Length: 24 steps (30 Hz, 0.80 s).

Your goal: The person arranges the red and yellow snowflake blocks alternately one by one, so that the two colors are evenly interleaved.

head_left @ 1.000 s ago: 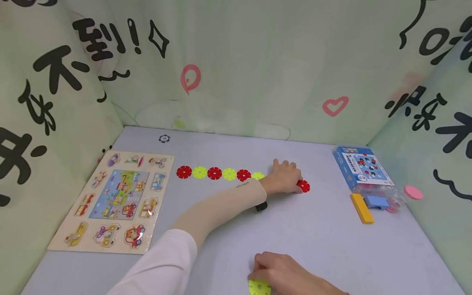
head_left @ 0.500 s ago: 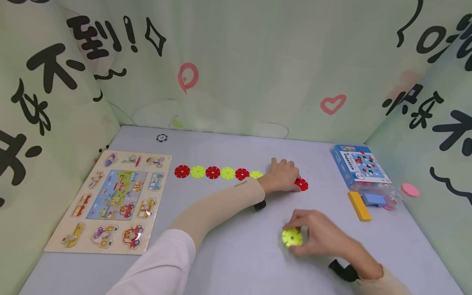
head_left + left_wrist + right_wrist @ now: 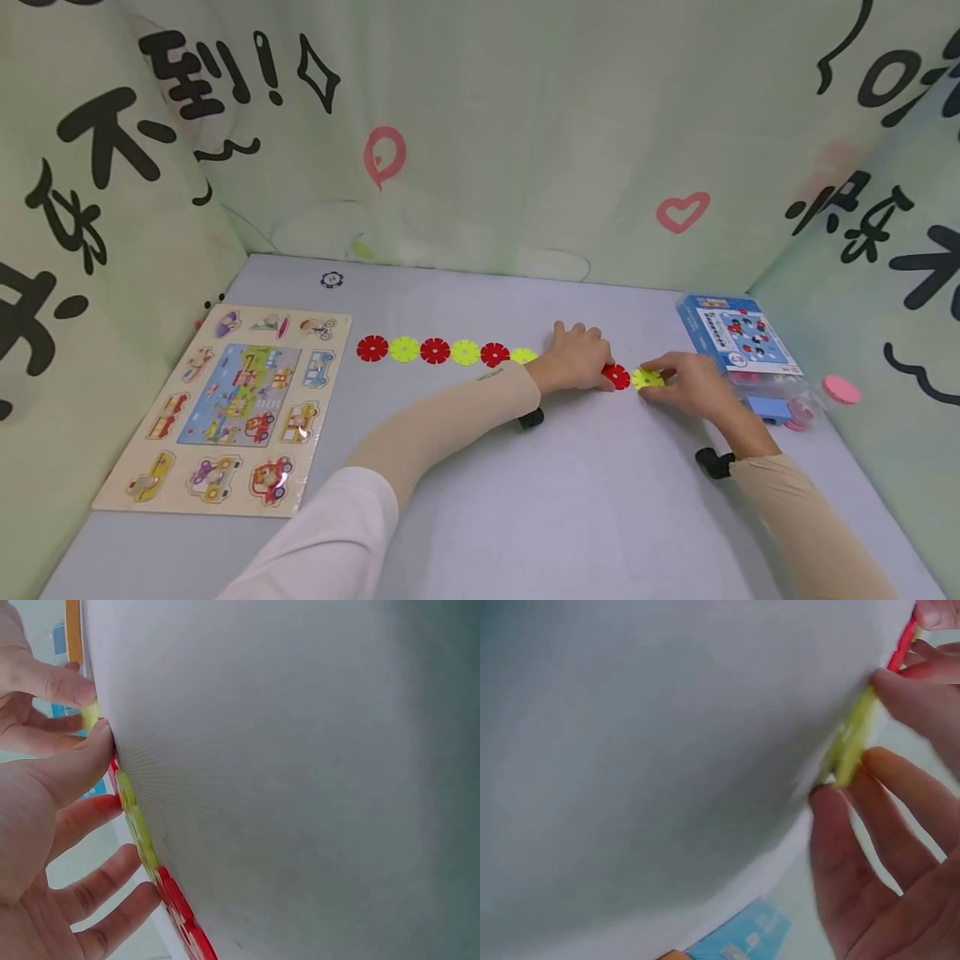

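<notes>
A row of red and yellow-green slotted plastic discs (image 3: pixel 435 351) runs along the table. My left hand (image 3: pixel 573 360) lies over its right part and hides some discs. Its thumb and a finger hold the red disc (image 3: pixel 617 377) at the row's right end by opposite edges; the other fingers reach the far side of the row in the left wrist view. My right hand (image 3: pixel 693 383) pinches a yellow-green disc (image 3: pixel 648 379) between thumb and fingers, just right of that red disc. In the right wrist view this yellow-green disc (image 3: pixel 849 742) looks tilted; whether the two discs touch I cannot tell.
A wooden picture puzzle board (image 3: pixel 225 408) lies at left. Beyond my right hand stand a blue box (image 3: pixel 738 337), a blue block (image 3: pixel 768 409) and a pink disc (image 3: pixel 842 389). A patterned curtain (image 3: pixel 480 142) closes off the table's back and sides.
My right hand has carried the yellow-green disc from the table's near edge forward and right, up beside the red end disc. My left hand has stayed in place.
</notes>
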Motion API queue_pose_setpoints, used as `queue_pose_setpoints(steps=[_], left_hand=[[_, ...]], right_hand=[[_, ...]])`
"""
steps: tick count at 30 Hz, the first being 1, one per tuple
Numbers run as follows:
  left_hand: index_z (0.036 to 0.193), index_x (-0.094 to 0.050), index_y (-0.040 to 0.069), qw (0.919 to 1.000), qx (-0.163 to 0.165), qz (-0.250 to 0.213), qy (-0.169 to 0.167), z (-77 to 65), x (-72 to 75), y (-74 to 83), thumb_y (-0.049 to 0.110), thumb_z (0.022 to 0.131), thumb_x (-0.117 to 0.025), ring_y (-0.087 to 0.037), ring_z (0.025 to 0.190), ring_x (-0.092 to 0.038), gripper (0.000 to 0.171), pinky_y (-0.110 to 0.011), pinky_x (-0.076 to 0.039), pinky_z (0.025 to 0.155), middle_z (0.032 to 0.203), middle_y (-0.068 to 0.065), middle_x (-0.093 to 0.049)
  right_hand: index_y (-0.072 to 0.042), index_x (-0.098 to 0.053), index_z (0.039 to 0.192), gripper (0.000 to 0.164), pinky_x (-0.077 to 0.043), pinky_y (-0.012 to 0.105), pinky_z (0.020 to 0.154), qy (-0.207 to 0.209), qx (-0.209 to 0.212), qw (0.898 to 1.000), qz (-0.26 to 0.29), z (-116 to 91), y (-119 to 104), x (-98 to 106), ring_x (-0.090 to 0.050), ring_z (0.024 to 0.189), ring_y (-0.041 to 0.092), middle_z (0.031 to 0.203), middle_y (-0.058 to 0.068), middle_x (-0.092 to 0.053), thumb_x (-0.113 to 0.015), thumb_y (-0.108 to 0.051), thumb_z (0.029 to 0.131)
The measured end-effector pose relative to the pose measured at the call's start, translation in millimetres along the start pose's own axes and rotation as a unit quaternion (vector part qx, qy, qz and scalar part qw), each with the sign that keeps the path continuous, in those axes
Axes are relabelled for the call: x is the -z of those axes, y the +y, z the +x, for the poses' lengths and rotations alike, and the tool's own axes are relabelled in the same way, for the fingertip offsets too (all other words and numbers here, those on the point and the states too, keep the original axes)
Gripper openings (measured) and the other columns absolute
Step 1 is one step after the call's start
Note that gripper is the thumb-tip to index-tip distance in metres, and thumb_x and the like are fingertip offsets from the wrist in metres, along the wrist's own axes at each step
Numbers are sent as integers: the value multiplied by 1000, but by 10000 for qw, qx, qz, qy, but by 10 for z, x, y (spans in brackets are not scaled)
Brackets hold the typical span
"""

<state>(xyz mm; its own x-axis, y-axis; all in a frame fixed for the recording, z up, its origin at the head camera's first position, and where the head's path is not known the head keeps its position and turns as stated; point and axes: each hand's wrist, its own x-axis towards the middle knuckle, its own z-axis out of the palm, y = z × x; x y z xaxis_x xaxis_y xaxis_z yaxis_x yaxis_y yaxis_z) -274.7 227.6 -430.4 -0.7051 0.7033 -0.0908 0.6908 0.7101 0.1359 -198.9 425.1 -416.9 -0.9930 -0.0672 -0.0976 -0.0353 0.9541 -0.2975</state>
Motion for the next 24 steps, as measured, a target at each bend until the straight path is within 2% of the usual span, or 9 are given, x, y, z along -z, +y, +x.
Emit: queue_pose_setpoints(steps=[4, 7, 11, 15, 21, 24], left_hand=[[121, -63, 39, 10000, 6, -22, 17, -5, 5, -4, 59, 79, -64, -11, 98, -44, 46, -43, -32, 93, 106, 9, -54], [119, -63, 39, 10000, 49, -18, 15, -6, 8, -10, 59, 79, -64, -11, 98, -44, 45, -42, -32, 93, 105, 10, -54], [120, -63, 39, 10000, 78, -21, -4, -15, 11, -41, 59, 79, -64, -11, 98, -44, 46, -42, -32, 92, 106, 10, -54], [121, -63, 39, 9999, 139, -30, 3, -33, 10, -94, 59, 80, -63, -11, 98, -44, 46, -42, -32, 92, 107, 10, -54], [120, -63, 39, 9999, 158, -7, 37, -21, -4, -99, 60, 79, -64, -11, 98, -45, 46, -43, -32, 94, 107, 10, -54], [122, -62, 39, 9999, 122, 27, 39, -8, -1, -111, 60, 80, -63, -11, 100, -46, 47, -44, -32, 95, 109, 10, -56]], right_hand=[[-9, -67, 118, 47, -52, 39, 75, 10, -52, 9999, -90, 2, -27, -34, -59, 96, 30, 111, 17, -67, -78, -28, 77], [-12, -66, 121, 48, -50, 36, 72, 4, -108, 9997, -204, -8, -45, -37, -58, 97, 31, 111, 18, -67, -77, -28, 78], [-15, -64, 124, 49, -40, 27, 60, -35, -151, 9994, -310, 14, -80, -50, -57, 90, 29, 111, 21, -67, -76, -28, 78], [-15, -63, 125, 49, -35, 27, 53, -91, -91, 9994, -309, 69, -126, -74, -54, 81, 24, 113, 24, -65, -76, -26, 79], [-15, -61, 127, 50, -34, 27, 53, -117, -45, 9995, -296, 73, -129, -82, -54, 79, 24, 113, 26, -64, -75, -24, 80], [-15, -58, 131, 52, -39, 29, 57, -130, -13, 9996, -257, 70, -116, -71, -56, 85, 27, 112, 25, -65, -73, -26, 82]])
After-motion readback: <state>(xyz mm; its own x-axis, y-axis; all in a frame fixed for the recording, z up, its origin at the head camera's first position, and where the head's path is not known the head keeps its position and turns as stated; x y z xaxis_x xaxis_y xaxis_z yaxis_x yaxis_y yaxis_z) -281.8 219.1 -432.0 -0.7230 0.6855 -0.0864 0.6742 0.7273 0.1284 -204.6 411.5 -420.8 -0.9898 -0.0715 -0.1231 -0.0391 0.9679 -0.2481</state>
